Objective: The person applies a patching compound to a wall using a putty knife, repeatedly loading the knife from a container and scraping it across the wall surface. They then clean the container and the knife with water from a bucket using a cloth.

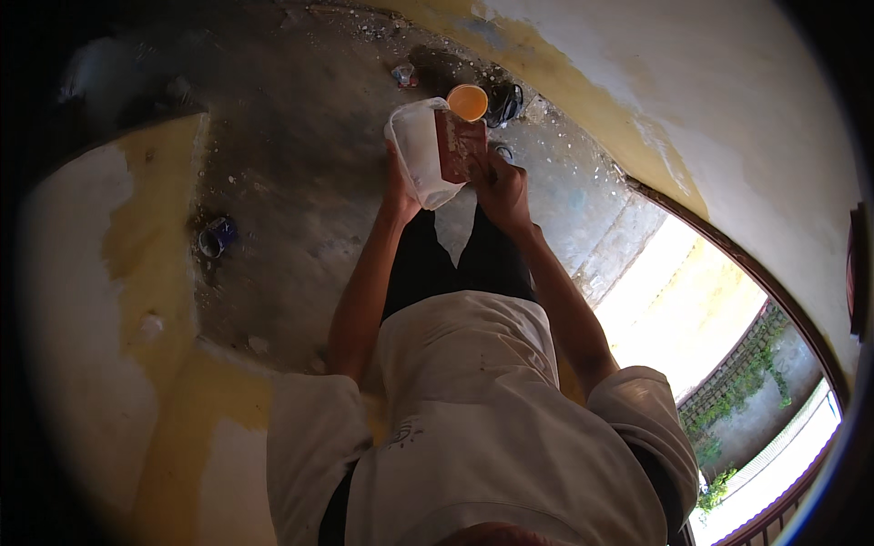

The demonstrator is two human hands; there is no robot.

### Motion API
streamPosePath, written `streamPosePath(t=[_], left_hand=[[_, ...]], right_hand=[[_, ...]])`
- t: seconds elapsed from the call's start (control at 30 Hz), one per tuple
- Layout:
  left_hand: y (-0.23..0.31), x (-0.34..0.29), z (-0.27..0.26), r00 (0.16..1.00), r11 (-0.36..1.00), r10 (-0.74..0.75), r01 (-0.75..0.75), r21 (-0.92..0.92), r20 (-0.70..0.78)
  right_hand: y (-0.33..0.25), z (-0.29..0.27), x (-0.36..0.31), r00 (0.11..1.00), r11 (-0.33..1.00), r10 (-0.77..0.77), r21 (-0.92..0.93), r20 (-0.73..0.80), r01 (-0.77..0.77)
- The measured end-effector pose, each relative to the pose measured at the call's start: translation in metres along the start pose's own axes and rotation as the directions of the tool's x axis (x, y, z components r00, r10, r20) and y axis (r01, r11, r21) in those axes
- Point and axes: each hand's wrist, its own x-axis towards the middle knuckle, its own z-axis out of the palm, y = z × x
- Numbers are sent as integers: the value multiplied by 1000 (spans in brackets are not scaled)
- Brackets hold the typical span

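1. A stained, speckled concrete floor point(291, 173) spreads around and beyond the whitish plastic tub; yellow walls with white patches point(164, 218) rise to its left and right, and a bright doorway point(692, 300) opens well to its right, nearer my body.
2. I have the plastic tub point(417, 150) up in front of my dark trousers point(496, 259), its open side facing me.
3. My left hand point(398, 191) has its fingers clamped on the tub's left side.
4. My right hand point(505, 191), just right of the tub, has its fingers clamped on a flat reddish-brown scraper point(460, 150).
5. That scraper overlaps the tub's right side; I cannot tell whether they touch.
6. Just past the tub, to its right, is a round orange container point(467, 103).
7. Well left of the tub, a blue can point(217, 237) lies on the floor.
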Motion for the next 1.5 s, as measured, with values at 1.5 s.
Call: streamPosePath(t=[1.5], left_hand=[[-257, 478, -285, 969, 890, 148, -44, 455, -197]], right_hand=[[610, 224, 187, 968, 968, 127, 187, 217, -169]])
